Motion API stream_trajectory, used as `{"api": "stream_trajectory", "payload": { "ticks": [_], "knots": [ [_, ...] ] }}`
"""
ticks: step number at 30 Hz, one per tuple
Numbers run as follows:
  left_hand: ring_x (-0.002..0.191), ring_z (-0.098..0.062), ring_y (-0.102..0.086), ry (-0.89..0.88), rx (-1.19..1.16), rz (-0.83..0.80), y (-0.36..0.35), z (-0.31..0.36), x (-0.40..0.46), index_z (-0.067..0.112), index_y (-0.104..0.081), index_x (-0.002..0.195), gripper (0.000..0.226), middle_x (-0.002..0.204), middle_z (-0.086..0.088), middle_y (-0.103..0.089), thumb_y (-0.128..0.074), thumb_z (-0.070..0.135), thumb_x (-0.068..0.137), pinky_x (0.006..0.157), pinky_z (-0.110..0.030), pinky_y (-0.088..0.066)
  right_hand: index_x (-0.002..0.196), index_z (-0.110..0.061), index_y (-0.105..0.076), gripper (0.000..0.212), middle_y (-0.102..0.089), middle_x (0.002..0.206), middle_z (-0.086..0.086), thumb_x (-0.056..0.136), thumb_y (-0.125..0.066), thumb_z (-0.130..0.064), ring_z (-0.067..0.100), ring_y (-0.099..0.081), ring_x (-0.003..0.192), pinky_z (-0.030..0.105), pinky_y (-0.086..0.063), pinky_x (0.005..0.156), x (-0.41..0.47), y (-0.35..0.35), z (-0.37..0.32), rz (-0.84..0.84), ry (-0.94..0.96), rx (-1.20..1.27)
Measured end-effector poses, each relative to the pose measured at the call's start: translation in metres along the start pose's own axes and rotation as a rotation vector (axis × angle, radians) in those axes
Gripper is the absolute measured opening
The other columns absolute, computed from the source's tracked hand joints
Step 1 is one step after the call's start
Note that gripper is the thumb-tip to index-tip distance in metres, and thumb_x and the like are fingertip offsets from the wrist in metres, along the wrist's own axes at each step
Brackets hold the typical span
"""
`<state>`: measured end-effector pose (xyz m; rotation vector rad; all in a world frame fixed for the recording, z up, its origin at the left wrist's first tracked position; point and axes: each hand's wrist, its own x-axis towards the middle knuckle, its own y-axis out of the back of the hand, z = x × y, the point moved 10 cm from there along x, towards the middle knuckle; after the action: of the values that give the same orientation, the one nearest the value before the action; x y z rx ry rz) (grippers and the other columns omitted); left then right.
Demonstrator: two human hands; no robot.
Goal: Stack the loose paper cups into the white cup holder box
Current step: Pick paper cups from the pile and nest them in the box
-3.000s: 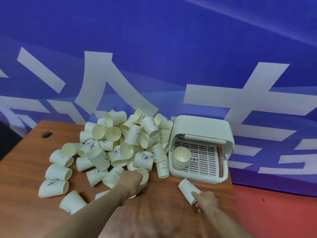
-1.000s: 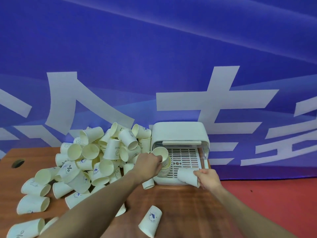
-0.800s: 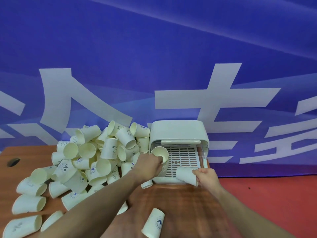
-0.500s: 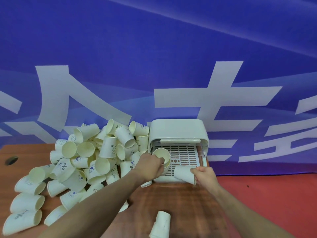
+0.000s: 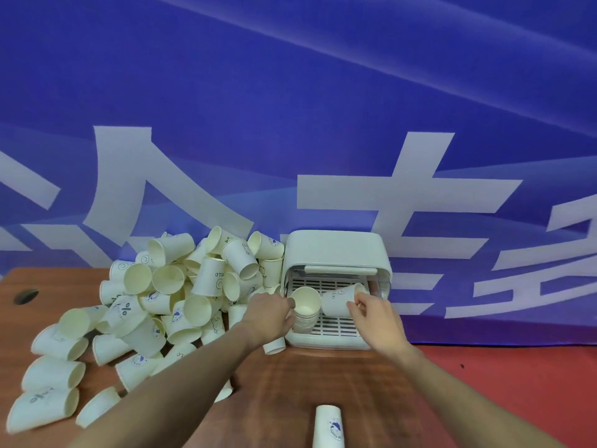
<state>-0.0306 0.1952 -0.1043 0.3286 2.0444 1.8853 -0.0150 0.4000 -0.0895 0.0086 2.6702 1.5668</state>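
Observation:
The white cup holder box point(image 5: 336, 250) stands at the table's far edge with its front open over a slotted tray. A stack of nested cups point(image 5: 305, 310) leans at the tray's left side. My left hand point(image 5: 269, 313) grips the top cup of that stack by its rim. My right hand point(image 5: 371, 313) holds a single paper cup point(image 5: 339, 300) tilted on its side above the tray, just right of the stack. A large pile of loose cups point(image 5: 181, 286) covers the table to the left of the box.
One cup point(image 5: 329, 426) lies alone on the wooden table point(image 5: 290, 383) near its front edge. A cable hole point(image 5: 26, 295) sits at the far left. A blue banner wall rises right behind the box, and red floor point(image 5: 517, 383) lies to the right.
My right hand lifted its cup from the tray's front edge up and into the box, beside the stack. My left hand stayed on the stack's top cup. The lone cup slid toward me.

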Motion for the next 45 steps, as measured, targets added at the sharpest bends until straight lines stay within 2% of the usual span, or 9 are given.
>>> {"api": "stream_trajectory", "payload": {
  "ticks": [3, 9, 15, 18, 21, 26, 36, 39, 45],
  "knots": [
    [0.102, -0.027, -0.063, 0.036, 0.008, -0.033, -0.005, -0.012, -0.006, 0.027, -0.054, 0.129, 0.037, 0.109, -0.006, -0.068, -0.041, 0.041, 0.098, 0.077, -0.033, -0.043, 0.069, -0.025, -0.043, 0.031, -0.050, 0.064, -0.006, 0.097, -0.046, -0.039, 0.019, -0.051, 0.061, 0.039, -0.048, 0.058, -0.001, 0.014, -0.032, 0.036, 0.164, -0.128],
    [0.104, -0.027, -0.062, 0.102, -0.030, -0.042, -0.010, -0.032, -0.014, 0.026, -0.056, 0.128, 0.038, 0.111, -0.007, -0.066, -0.043, 0.041, 0.096, 0.076, -0.033, -0.046, 0.084, -0.021, -0.057, 0.025, -0.059, 0.081, -0.003, 0.098, -0.044, -0.038, 0.024, -0.061, 0.069, 0.038, -0.046, 0.057, -0.003, 0.011, -0.078, 0.045, 0.431, -0.360],
    [0.103, -0.026, -0.063, 0.118, -0.044, -0.049, -0.022, -0.044, -0.017, 0.023, -0.058, 0.124, 0.036, 0.110, -0.004, -0.067, -0.043, 0.041, 0.096, 0.076, -0.033, -0.047, 0.074, -0.020, -0.059, 0.017, -0.055, 0.066, -0.002, 0.084, -0.069, -0.029, 0.026, -0.057, 0.045, 0.027, -0.023, 0.039, 0.006, -0.021, -0.107, -0.019, 0.592, -0.687],
    [0.101, -0.026, -0.063, 0.128, -0.070, -0.059, -0.031, -0.050, -0.017, 0.023, -0.058, 0.123, 0.037, 0.108, -0.003, -0.068, -0.043, 0.042, 0.096, 0.075, -0.033, -0.046, 0.090, -0.018, -0.060, 0.002, -0.058, 0.081, 0.002, 0.088, -0.059, -0.019, 0.031, -0.062, 0.061, 0.029, -0.016, 0.042, 0.012, -0.039, -0.113, -0.111, 0.606, -0.769],
    [0.098, -0.027, -0.064, 0.132, -0.066, -0.067, -0.039, -0.054, -0.018, 0.024, -0.059, 0.122, 0.037, 0.104, -0.003, -0.069, -0.043, 0.043, 0.095, 0.077, -0.034, -0.047, 0.102, -0.015, -0.057, 0.015, -0.057, 0.096, 0.006, 0.090, -0.050, -0.011, 0.034, -0.064, 0.078, 0.032, -0.011, 0.045, 0.012, -0.050, -0.118, -0.183, 0.595, -0.824],
    [0.100, -0.027, -0.064, 0.135, -0.065, -0.084, -0.049, -0.059, -0.016, 0.024, -0.060, 0.120, 0.038, 0.104, -0.003, -0.070, -0.043, 0.046, 0.095, 0.080, -0.034, -0.047, 0.104, -0.015, -0.058, 0.017, -0.057, 0.098, 0.007, 0.090, -0.051, -0.010, 0.034, -0.063, 0.081, 0.032, -0.011, 0.046, 0.011, -0.065, -0.116, -0.266, 0.577, -0.804],
    [0.098, -0.028, -0.064, 0.152, -0.142, -0.079, -0.055, -0.049, -0.013, 0.022, -0.060, 0.120, 0.038, 0.105, -0.008, -0.068, -0.040, 0.043, 0.096, 0.078, -0.035, -0.048, 0.114, -0.019, -0.054, 0.030, -0.059, 0.107, 0.002, 0.099, -0.040, -0.041, 0.030, -0.063, 0.092, 0.035, -0.035, 0.063, 0.012, -0.054, -0.102, -0.175, 0.542, -0.555],
    [0.103, -0.025, -0.062, 0.223, -0.330, -0.059, -0.054, -0.048, -0.010, 0.020, -0.059, 0.124, 0.040, 0.111, -0.006, -0.067, -0.042, 0.042, 0.096, 0.080, -0.033, -0.048, 0.108, -0.022, -0.054, 0.028, -0.062, 0.104, -0.002, 0.098, -0.041, -0.044, 0.026, -0.063, 0.091, 0.035, -0.041, 0.066, 0.016, -0.039, -0.086, -0.122, 0.443, -0.446],
    [0.124, -0.022, -0.052, 0.421, -0.915, -0.169, -0.074, -0.037, -0.004, 0.009, -0.051, 0.139, 0.055, 0.138, -0.010, -0.055, -0.043, 0.046, 0.099, 0.104, -0.032, -0.040, 0.087, -0.024, -0.051, 0.026, -0.062, 0.077, -0.005, 0.094, -0.046, -0.048, 0.020, -0.060, 0.075, 0.034, -0.044, 0.065, 0.026, -0.025, -0.033, -0.110, 0.108, -0.198]
  ]
}}
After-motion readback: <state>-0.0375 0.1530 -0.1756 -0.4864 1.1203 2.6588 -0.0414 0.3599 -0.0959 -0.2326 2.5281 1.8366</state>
